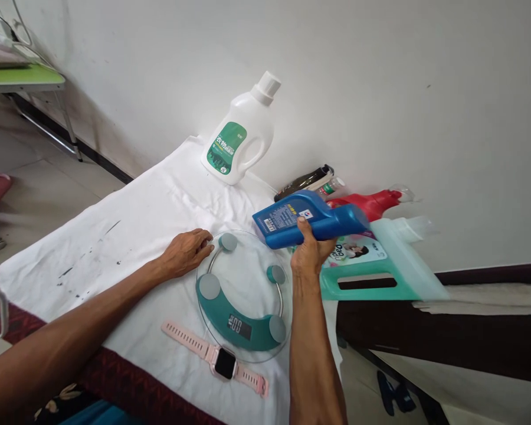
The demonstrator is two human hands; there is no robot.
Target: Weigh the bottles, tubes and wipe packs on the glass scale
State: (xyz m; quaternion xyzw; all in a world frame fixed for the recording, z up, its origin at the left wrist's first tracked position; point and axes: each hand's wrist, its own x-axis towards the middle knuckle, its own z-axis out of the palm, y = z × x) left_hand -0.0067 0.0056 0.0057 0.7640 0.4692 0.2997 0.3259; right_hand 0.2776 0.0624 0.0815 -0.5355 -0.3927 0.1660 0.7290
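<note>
My right hand grips a blue bottle with a printed back label, thumb across its face. The bottle lies nearly sideways, above the far right edge of a round glass bathroom scale. My left hand rests at the scale's left rim, its fingers slightly bent and holding nothing. The scale has a teal band and a lit display that seems to read zeros. Just in front of it lies a smartwatch with a pink strap.
A white detergent bottle with a green label stands at the back. To the right are a green jug, a red bottle and a dark bottle. White cloth covers the table, which meets the wall.
</note>
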